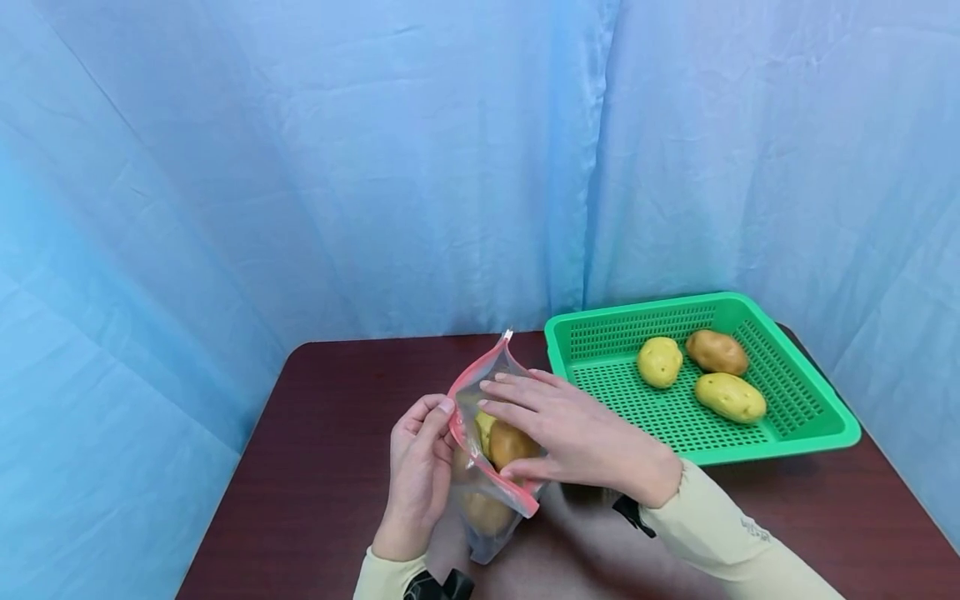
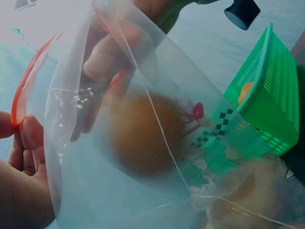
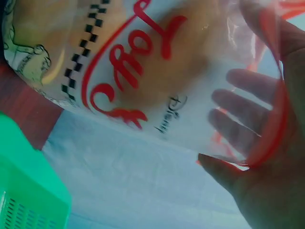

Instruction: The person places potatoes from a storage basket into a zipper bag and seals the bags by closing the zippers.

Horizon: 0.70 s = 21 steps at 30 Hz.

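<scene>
My left hand pinches the red-edged rim of a clear zip bag between thumb and fingers. The bag's mouth gapes. Inside it lie a brown potato, a yellow potato and another brownish one lower down, seen through the plastic. My right hand reaches over the mouth from the right, its fingers extended inside the rim and its thumb by the near edge. In the left wrist view, a blurred brown potato hangs just below those fingers, apart from them. Red lettering marks the bag.
A green plastic basket stands at the table's back right. In it lie a round yellow potato, a brown potato and a long yellow potato. Blue curtains hang behind the dark wooden table.
</scene>
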Tool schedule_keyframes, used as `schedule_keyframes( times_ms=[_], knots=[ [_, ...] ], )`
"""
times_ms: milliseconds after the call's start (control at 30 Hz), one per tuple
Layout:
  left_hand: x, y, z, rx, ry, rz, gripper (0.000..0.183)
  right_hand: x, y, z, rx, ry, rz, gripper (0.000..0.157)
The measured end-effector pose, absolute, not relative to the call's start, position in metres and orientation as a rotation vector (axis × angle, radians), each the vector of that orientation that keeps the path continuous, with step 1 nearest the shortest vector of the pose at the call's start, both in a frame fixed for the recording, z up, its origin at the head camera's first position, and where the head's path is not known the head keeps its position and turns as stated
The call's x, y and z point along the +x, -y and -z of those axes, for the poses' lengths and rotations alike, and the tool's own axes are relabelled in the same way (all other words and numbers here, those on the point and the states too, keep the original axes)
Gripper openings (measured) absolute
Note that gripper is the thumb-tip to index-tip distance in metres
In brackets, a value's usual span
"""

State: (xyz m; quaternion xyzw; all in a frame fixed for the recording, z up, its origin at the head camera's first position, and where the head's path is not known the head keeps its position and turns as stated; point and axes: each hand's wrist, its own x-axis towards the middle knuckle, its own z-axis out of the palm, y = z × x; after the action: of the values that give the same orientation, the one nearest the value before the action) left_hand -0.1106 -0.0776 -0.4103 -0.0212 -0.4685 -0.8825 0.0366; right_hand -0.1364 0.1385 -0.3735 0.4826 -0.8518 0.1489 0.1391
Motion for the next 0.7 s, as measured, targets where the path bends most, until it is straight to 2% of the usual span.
schedule_keyframes(
  times_ms=[267,700],
  knots=[
    [-0.110,0.079,0.413,-0.080,1.439,2.715,0.013,-0.133,-0.154,0.378,1.323,2.267,-0.778,0.052],
    [-0.108,0.078,0.413,-0.075,1.408,2.746,0.016,-0.114,-0.231,0.398,0.912,2.213,-1.059,0.049]
  ],
)
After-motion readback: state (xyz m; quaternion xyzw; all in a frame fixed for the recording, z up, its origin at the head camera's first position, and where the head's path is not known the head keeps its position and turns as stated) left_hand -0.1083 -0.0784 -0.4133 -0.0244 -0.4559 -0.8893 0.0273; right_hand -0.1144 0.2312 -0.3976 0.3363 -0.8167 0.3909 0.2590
